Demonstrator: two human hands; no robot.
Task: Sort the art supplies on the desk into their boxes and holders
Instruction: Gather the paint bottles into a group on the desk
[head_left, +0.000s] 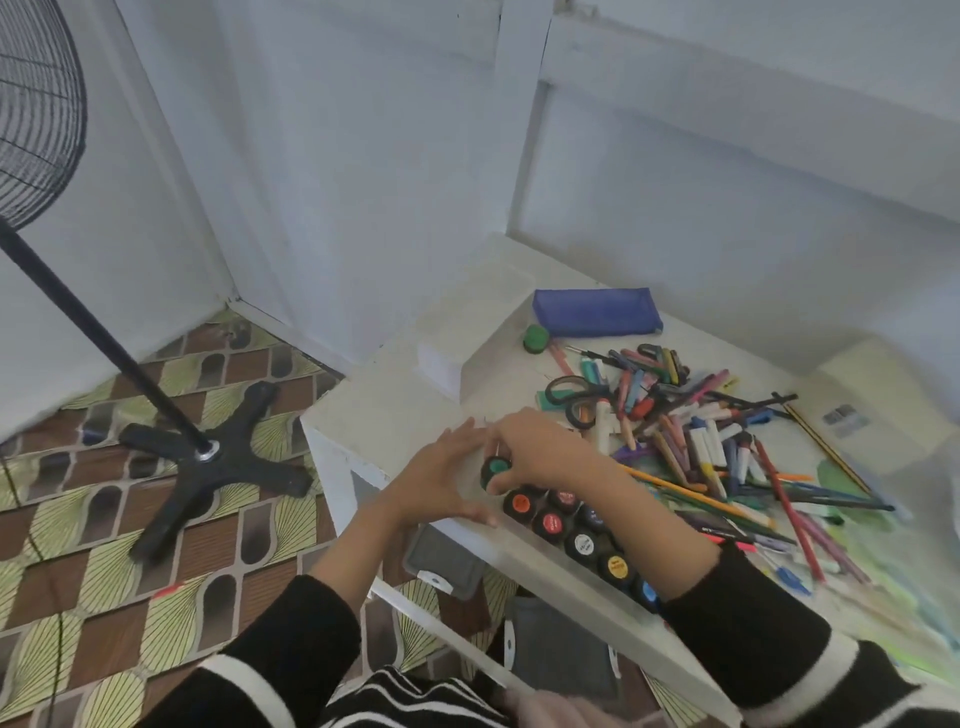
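Head view, one frame.

- Nearest: paint pots in two rows along the near edge of the desk, caps up (blue, yellow, white, red, orange in the front row). They seem to sit in a clear tray, but its walls are hard to make out.
- At the left end of the rows: right hand, fingers curled round a green-capped pot, which is held upright just above or at the end slot. I cannot tell whether it is seated.
- Left hand: fingers straight and released, holding nothing, palm set beside the row's end. I cannot tell whether it touches anything.
- Step, as I judge it: seat the green pot in the end slot.
- To do it well: keep the pot vertical, line it up with the orange one beside it, and lower it straight down without nudging the others. The left hand is best used as a stop, since the row ends close to the desk corner. Let go only once the pot stands level.
- Farther: a mixed pile of pens and pencils, unsorted, with scissors at its far left.
- Beyond: a blue pencil case and a clear box near the wall.
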